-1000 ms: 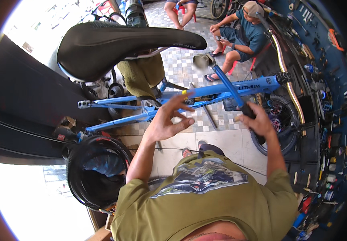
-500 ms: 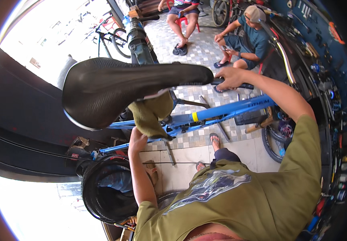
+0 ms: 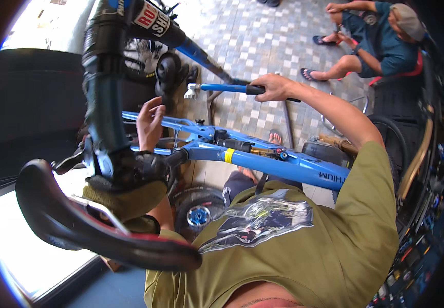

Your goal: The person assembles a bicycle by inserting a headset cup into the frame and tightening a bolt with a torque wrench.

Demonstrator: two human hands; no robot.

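My right hand (image 3: 272, 88) is closed round the black grip of a blue wrench (image 3: 224, 88) with a silver head. The tool is held level above the bike frame. My left hand (image 3: 150, 123) is raised behind the frame's rear end, close to the silver head, fingers apart and holding nothing. Below both hands lies the blue bike frame (image 3: 278, 167), with a yellow band on one tube. A black saddle (image 3: 104, 226) stands tilted at the lower left, with an olive cloth (image 3: 124, 197) beside it. The saddle and clamp partly hide my left forearm.
A dark stand arm (image 3: 104, 97) rises at the left, beside the frame's fork. One seated person (image 3: 376, 38) is at the upper right on the tiled floor (image 3: 263, 46). A wheel with a blue hub (image 3: 199, 216) lies below the frame. Tools crowd the right wall.
The saddle has swung to the lower left of my view, and the frame shows another side. My left hand has come up off the frame; my right hand's wrench is now in full sight.
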